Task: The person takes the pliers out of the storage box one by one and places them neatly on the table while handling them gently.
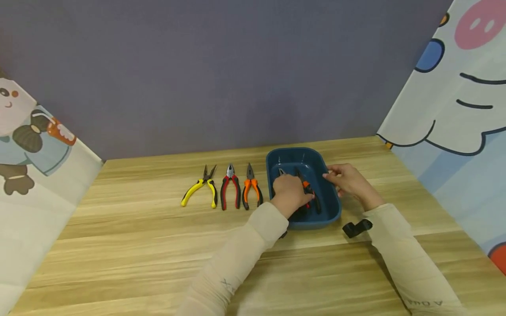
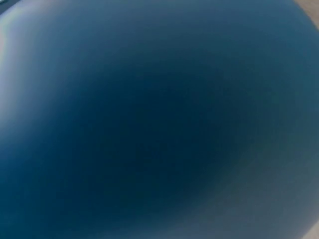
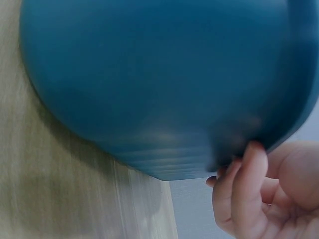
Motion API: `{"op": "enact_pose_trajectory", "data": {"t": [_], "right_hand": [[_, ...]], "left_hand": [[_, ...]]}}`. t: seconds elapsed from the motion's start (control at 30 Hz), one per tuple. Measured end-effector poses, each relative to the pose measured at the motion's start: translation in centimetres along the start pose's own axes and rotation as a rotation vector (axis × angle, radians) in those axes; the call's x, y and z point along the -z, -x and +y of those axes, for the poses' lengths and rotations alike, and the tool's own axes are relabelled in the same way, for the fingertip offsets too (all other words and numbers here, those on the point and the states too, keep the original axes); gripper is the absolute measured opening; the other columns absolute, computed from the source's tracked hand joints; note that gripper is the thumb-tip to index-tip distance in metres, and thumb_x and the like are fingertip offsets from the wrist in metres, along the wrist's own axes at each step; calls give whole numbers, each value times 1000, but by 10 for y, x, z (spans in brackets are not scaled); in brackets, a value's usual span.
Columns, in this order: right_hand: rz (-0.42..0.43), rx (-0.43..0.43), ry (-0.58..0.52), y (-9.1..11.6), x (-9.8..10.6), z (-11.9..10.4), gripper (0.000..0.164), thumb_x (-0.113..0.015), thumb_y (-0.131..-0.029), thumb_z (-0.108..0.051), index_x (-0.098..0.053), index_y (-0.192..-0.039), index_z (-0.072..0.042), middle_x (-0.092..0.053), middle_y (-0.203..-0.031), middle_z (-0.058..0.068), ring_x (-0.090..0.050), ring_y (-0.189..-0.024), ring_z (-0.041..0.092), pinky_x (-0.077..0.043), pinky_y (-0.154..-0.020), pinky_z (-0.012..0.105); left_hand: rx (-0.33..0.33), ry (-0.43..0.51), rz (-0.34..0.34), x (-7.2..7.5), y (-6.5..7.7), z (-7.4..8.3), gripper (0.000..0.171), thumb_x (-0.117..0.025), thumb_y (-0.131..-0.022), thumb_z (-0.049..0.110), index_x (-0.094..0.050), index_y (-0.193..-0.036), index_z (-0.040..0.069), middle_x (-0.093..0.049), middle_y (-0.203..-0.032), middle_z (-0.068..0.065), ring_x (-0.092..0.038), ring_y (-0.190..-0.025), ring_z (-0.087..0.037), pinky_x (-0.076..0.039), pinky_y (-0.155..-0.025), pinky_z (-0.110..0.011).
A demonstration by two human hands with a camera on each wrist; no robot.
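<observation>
A dark blue plastic basin [image 1: 334, 210] stands on the table with several pliers in it. My left hand [image 1: 290, 193] reaches down inside, back of the hand up, its fingertips hidden below. Just beyond its knuckles shows a grey plier head [image 1: 281, 172]; I cannot tell whether the hand grips that tool. Beside the thumb lie pliers with orange and dark handles [image 1: 307, 188]. At the basin's right side my right hand [image 1: 348, 177] pinches the rim, thumb at the edge and fingers [image 3: 246, 191] against the outer wall. Blue plastic fills the left wrist view.
Left of the basin, three pliers lie in a row, heads away from me: yellow-handled pliers [image 1: 200, 186], red-and-black pliers [image 1: 230, 186] and orange-and-black pliers [image 1: 251, 186]. A grey panel [image 1: 237, 79] rises behind the wooden table [image 1: 138, 245], with printed cartoon sheets at both sides.
</observation>
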State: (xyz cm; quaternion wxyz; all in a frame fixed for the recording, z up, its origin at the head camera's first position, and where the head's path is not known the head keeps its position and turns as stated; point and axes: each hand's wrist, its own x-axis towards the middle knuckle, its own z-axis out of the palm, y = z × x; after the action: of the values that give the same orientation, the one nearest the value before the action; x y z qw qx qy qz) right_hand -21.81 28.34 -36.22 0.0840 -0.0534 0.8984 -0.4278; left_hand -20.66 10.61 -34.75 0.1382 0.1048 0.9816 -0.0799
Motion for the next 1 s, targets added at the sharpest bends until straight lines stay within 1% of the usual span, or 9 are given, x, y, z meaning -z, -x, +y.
{"op": "enact_pose_trajectory", "data": {"t": [0.1,0.2,0.3,0.37,0.43,0.5,0.73,0.87,1.0], "right_hand": [[-4,4,-3,0,0,0,47,-54,-96,-14,-43,-133,13,-59,-87,15,-51,-44,13,-51,-46,38],[-10,11,-1,1,0,0,49,-54,-96,-14,-41,-134,14,-58,-89,15,-49,-44,11,-51,-45,37],[-13,12,-3,2,0,-1,50,-54,-96,-15,-40,-135,13,-57,-90,16,-49,-44,11,-51,-44,36],[-12,14,-4,2,0,-1,50,-54,-96,-15,-40,-135,13,-57,-91,17,-49,-44,12,-51,-44,37],[-10,17,-5,2,-1,-1,50,-54,-96,-15,-41,-135,13,-57,-91,17,-50,-44,14,-51,-44,36],[-10,20,-8,2,-1,-1,50,-54,-96,-15,-41,-134,13,-57,-90,17,-50,-44,14,-50,-44,36],[-6,24,-21,2,-1,-1,48,-55,-96,-14,-42,-133,14,-56,-89,16,-49,-43,12,-49,-42,34],[-2,14,-23,2,-1,-1,48,-54,-96,-13,-42,-133,14,-55,-89,15,-48,-44,10,-50,-43,34],[-1,14,-14,2,0,-2,48,-54,-96,-14,-42,-133,13,-55,-88,15,-49,-44,11,-50,-43,35]], "left_hand": [[8,-21,2,0,0,2,71,-45,-78,78,-71,-109,20,-66,-79,2,-56,-54,-11,-45,-46,-24],[25,-20,-12,-1,-1,4,71,-47,-77,78,-69,-113,20,-68,-93,2,-60,-61,-11,-47,-48,-25],[38,-11,-40,-2,-2,4,72,-49,-78,76,-65,-120,19,-66,-111,-1,-64,-79,-13,-51,-55,-24],[38,6,-54,-3,-3,4,73,-50,-78,74,-62,-125,19,-61,-121,-3,-62,-95,-15,-53,-62,-25],[30,28,-64,-4,-3,2,73,-53,-78,72,-60,-127,19,-59,-125,-5,-58,-104,-17,-53,-68,-26],[20,50,-67,-5,-4,1,72,-56,-78,71,-59,-128,20,-57,-125,-6,-55,-109,-19,-53,-72,-26],[-29,63,-44,-5,-4,-2,73,-64,-74,67,-59,-128,19,-60,-124,-4,-56,-109,-19,-53,-74,-27],[-39,121,-33,-3,-4,-6,67,-69,-72,63,-63,-122,17,-63,-118,-2,-58,-104,-18,-52,-67,-26],[-38,180,-21,-2,-5,-10,59,-75,-71,56,-67,-114,16,-65,-109,-2,-61,-92,-16,-50,-57,-26]]}}
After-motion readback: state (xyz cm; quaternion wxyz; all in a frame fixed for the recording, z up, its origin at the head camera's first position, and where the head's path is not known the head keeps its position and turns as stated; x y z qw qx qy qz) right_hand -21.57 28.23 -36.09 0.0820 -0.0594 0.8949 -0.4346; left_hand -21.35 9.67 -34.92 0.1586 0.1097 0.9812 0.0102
